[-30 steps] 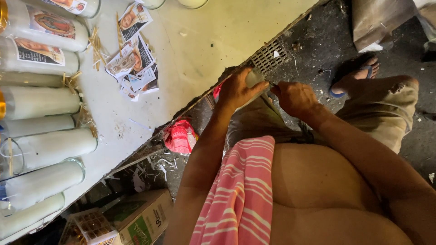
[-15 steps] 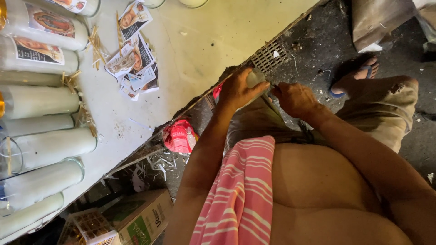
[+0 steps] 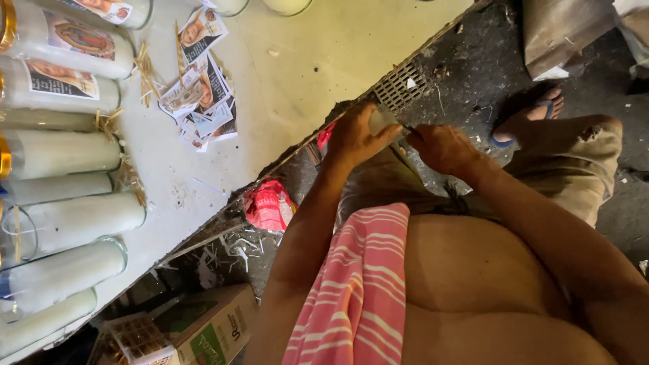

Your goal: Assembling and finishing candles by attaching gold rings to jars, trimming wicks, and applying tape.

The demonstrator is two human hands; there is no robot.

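My left hand [image 3: 357,137] is wrapped around a pale glass candle jar [image 3: 382,119] held low, beside the table's edge. My right hand [image 3: 443,147] is closed with its fingertips pressed at the jar's end; a thin dark object seems pinched there, too small to identify. Both hands hover above my lap, over the dark floor. A pink striped towel [image 3: 357,290] hangs down my front.
A worn pale table [image 3: 297,74] carries several tall white glass candles [image 3: 67,220] lying in a row, loose picture labels [image 3: 203,94] and straw bits. Below lie a red wrapper [image 3: 269,205], a cardboard box [image 3: 209,328], a floor drain grate [image 3: 404,84], my sandalled foot [image 3: 524,118].
Almost nothing differs; my hands stay together on the jar, with only a slight shift of the fingers.
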